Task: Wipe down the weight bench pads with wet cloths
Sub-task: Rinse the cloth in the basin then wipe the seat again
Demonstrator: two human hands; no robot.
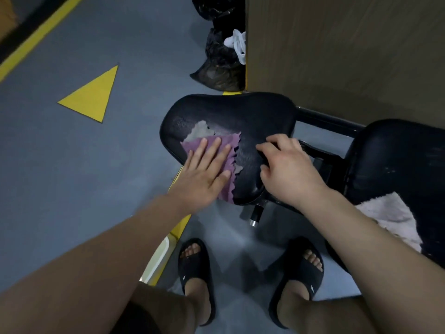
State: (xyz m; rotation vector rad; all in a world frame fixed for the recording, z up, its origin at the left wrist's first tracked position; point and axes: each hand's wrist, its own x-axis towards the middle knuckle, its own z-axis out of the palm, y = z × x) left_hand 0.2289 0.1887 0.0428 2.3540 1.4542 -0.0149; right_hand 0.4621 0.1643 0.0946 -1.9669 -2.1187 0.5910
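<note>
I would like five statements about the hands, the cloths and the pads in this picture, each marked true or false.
1. The left hand presses a purple cloth flat on the seat pad. True.
2. The right hand holds a second cloth. False: it grips the seat pad's narrow end.
3. A pale fluffy cloth lies on the other pad. True.
4. The floor triangle is red. False: it is yellow.
5. The person is barefoot. False: they wear black slides.
</note>
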